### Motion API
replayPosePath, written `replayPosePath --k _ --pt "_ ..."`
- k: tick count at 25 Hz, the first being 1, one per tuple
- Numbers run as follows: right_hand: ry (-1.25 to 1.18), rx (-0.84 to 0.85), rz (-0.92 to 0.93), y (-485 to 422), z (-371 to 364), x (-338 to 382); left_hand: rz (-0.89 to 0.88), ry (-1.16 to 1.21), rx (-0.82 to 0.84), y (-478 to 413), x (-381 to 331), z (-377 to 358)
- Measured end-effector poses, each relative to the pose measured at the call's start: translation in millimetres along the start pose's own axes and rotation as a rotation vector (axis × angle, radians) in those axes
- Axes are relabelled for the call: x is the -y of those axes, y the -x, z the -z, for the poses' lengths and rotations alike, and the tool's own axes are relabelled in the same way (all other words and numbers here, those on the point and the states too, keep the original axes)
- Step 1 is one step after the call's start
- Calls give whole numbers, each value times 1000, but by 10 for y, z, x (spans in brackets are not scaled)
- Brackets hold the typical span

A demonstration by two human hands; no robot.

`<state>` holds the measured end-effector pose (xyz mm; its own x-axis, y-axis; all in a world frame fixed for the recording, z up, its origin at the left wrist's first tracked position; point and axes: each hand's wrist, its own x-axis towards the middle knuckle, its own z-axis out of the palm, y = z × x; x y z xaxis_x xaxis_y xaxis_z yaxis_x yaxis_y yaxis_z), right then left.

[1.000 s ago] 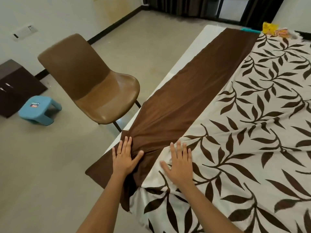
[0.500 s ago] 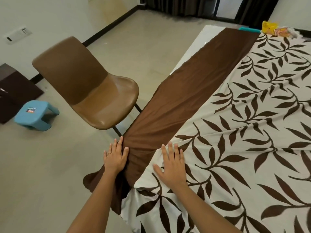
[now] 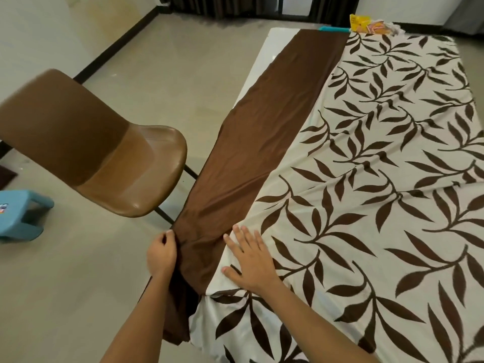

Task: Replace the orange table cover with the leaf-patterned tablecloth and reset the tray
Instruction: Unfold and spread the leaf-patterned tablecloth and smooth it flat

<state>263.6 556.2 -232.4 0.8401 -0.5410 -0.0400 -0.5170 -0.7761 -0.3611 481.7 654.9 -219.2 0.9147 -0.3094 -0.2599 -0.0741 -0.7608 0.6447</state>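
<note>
Pale floor tiles are stretching away toward dark curtains, and the brown chair [image 3: 104,158] is standing on them just beside the counter [image 3: 272,48], with a blue stool [image 3: 23,216] well apart on the chair's far side. Spreading across the counter, on the side away from the chair, is the leaf-patterned tablecloth [image 3: 366,179], and its brown border [image 3: 262,142] is running along the edge nearest the chair. A second ago the left grip [image 3: 161,254] was lying flat on that border on top of the counter; now it is sitting off the edge, just in front of the chair's legs, with its fingers curling round the bunched border and drawing it down over the corner. The right grip [image 3: 251,260] is still pressing flat, fingers spread and holding nothing, on the cream cloth beyond the border from the chair. That shift suggests the smoothing is giving way to tugging the overhang straight while the flat palm is pinning the cloth. Past the chair, a strip of white counter is showing bare beside the border, so the cloth is probably still lying skewed and needing more pull toward the chair. A yellow packet [image 3: 358,23] is resting at the counter's end farthest from the chair. Neither the orange cover nor the tray is appearing in view, so resetting the tray is likely remaining to be done.
</note>
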Motion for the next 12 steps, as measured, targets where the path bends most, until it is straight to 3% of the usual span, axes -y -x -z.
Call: replayPosePath --k 3,5,10,12 --pt "41 2 -47 -47 -35 22 -59 25 37 -79 26 181" --pt "53 -2 -78 -79 -47 85 -29 -98 19 -165 152 390" --pt "69 -13 -160 -100 -122 346 216 -521 196 -596 1099 941" --pt "61 11 -134 -107 -111 438 289 -620 137 -629 1201 968"
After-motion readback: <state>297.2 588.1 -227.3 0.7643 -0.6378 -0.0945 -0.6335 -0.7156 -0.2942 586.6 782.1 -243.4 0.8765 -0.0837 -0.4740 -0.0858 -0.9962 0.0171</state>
